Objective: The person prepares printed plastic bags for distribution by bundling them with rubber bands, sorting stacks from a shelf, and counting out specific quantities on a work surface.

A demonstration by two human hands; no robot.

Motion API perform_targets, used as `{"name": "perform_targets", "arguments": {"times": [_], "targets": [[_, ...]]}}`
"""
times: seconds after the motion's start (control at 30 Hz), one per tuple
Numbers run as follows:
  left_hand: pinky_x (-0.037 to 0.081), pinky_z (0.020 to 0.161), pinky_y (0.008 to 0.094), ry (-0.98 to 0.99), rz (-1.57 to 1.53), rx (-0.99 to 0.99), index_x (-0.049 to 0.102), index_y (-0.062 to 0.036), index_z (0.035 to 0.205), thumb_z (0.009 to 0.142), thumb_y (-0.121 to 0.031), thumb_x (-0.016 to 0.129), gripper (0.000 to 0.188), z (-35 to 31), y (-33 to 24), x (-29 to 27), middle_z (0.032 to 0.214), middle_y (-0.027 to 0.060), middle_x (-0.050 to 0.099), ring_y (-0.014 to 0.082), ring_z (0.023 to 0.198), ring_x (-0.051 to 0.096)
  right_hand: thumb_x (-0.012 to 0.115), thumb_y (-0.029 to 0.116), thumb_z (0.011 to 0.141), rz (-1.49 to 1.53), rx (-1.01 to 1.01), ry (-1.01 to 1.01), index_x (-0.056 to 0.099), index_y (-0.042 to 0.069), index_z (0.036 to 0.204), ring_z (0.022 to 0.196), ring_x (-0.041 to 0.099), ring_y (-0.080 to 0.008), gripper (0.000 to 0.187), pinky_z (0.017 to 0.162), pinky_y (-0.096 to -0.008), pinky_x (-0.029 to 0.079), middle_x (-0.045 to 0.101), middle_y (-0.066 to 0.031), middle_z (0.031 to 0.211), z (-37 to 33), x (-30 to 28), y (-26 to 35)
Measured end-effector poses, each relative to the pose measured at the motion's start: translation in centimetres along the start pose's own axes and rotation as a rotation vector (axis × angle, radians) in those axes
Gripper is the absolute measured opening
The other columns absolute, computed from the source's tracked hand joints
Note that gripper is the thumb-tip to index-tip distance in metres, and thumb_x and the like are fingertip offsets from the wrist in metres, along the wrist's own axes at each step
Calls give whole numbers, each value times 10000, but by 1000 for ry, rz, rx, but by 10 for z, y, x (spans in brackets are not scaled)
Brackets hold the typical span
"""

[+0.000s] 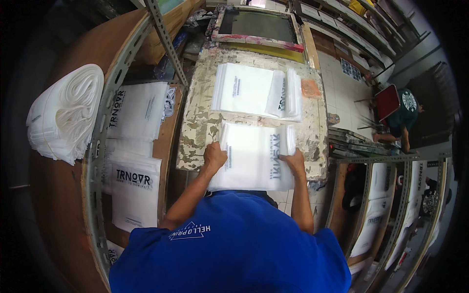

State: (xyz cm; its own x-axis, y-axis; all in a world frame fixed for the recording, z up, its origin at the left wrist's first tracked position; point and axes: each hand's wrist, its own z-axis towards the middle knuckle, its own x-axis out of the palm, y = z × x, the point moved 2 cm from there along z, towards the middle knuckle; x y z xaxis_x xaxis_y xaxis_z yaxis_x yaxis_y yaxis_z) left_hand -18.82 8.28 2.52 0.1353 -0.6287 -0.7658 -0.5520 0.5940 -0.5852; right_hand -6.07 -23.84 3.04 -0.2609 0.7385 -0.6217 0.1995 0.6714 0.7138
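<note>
One sheaf of white, translucent, rectangular plastic bags with dark print (pixel 250 156), over near edge of paint-stained cream tabletop (pixel 195 107). Left hand (pixel 215 156) closed on sheaf's left edge, fingers curled, partly hidden. Right hand (pixel 293 162) pinching right edge, thumb laid on top, other fingertips hidden. Just beyond, on tabletop, flat stack of similar white printed bags (pixel 244 90). Right of stack, flat orange square piece (pixel 310 88). Far end: dark mesh screen in paint-smeared frame (pixel 256 25).
</note>
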Motion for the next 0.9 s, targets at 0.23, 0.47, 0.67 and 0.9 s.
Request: {"name": "perform_targets", "arguments": {"times": [0.23,0.47,0.67,0.9], "targets": [[541,815,367,68,-599,-33,669,57,1091,827,-120,737,325,-27,-20,-57,986,192,730,272,897,707,788,11,669,284,-86,79,601,-47,1137,936,668,-256,507,838,-368,525,690,-171,1033,-35,-33,44],[536,836,313,-238,-880,68,672,38,1098,852,-85,770,292,-63,-34,-93,1015,97,726,154,900,678,808,37,743,474,-229,-190,602,-56,1168,1001,628,-266,481,925,-375,491,670,-148,1092,-81,-58,43],[526,834,304,-114,-919,116,690,12,1098,833,-141,803,326,-34,7,-44,1001,77,731,143,907,668,782,4,730,494,-187,-46,602,-67,1206,1101,600,-259,514,994,-377,463,638,-147,1196,-52,-33,-23],[528,843,312,-280,-816,-110,678,24,1087,800,-280,842,449,-12,25,-16,987,98,730,170,886,670,753,-58,742,753,-456,-157,524,-50,1290,1119,590,-268,594,1000,-397,472,594,-168,1258,-26,-24,1]]}}
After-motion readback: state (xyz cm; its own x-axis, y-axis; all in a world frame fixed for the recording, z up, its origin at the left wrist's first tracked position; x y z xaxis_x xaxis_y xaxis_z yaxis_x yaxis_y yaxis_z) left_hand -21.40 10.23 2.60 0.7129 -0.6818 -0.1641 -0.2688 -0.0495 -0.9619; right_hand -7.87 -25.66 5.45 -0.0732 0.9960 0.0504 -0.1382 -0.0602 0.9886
